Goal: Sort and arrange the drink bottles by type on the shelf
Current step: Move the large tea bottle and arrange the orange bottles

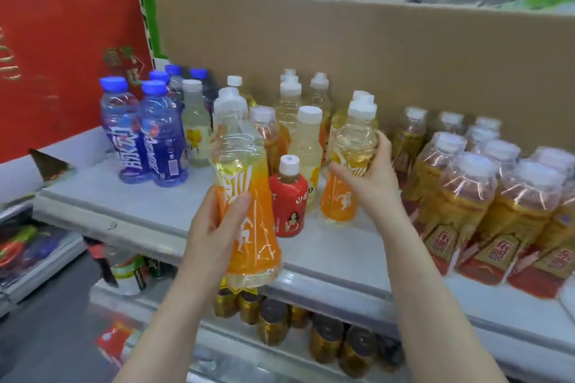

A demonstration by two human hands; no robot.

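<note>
Left hand (214, 227) grips an orange bottle (242, 165); at two o'clock, right hand (371, 179) clasps a second bottle (339, 200) standing on the cardboard-backed shelf (149, 205).

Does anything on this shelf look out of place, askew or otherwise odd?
Yes. One small red bottle stands alone between the left orange bottle, gripped by the left hand, and the right orange bottle, gripped by the right hand. A pale yellow bottle also stands beside the blue bottles, unsorted.

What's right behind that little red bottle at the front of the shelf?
Directly behind the little red bottle stands a taller pale yellow bottle with a white cap; its lower part is partly hidden. More white-capped bottles follow, then a cardboard wall.
</note>
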